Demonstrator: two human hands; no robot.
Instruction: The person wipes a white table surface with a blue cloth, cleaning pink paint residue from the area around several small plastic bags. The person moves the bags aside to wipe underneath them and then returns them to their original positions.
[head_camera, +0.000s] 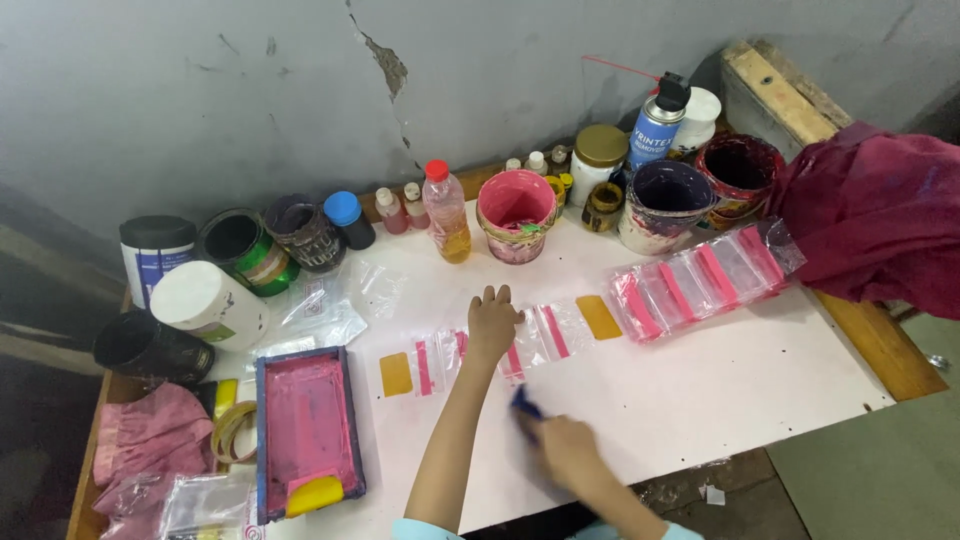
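Note:
My left hand (492, 322) lies flat, fingers together, pressing on a clear plastic bag with a pink strip (532, 338) on the white tabletop (720, 370). My right hand (565, 450) is blurred and grips a small dark blue tool (524, 403), held just below the bag. More clear bags with pink strips (432, 362) lie in a row with two yellow patches (396, 374), and a stack of them (700, 275) sits to the right.
A pink-inked printing frame (306, 430) with a yellow scraper lies at left. Paint pots, bottles, a spray can (657, 120) and a pink bucket (516, 213) line the wall. Dark red cloth (880, 215) hangs at right; pink rags (150, 435) at left.

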